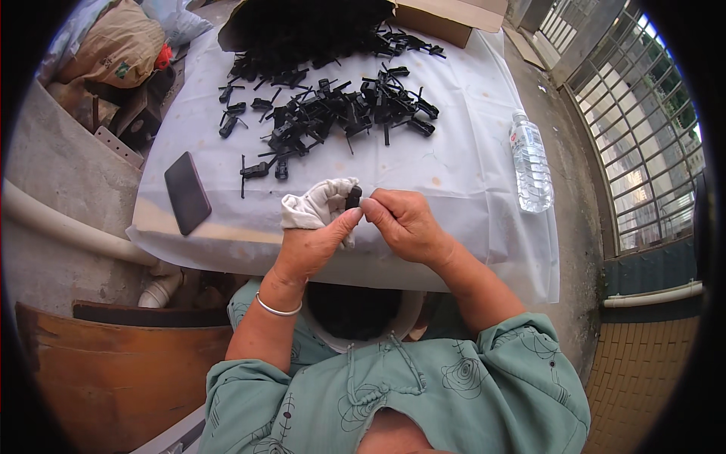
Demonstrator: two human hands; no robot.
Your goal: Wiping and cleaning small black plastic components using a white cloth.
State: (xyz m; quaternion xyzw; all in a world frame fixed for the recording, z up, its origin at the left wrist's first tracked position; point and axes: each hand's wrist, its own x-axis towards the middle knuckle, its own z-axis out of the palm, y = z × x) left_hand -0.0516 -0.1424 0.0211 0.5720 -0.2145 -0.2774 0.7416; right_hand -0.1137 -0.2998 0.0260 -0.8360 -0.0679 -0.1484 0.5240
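A tabletop (469, 159) covered in white sheeting stood on a concrete balcony beside a metal window grille (643, 136). Near the tabletop's near edge, the left hand (314, 238) and the right hand (404, 223) met over a small black plastic part (353, 197). The left hand, with a white cloth (314, 204) bunched over its fingers, pinched the part from the left; the right hand's fingers were closed on it from the right. A silver bangle (277, 309) circled the left wrist. Across the middle and far side of the tabletop lay a scattered heap of black plastic clips (333, 106), spilling from an open cardboard box (446, 19) at the far edge. A dark phone (187, 192) lay at the left edge, and a clear water bottle (529, 163) lay at the right edge.
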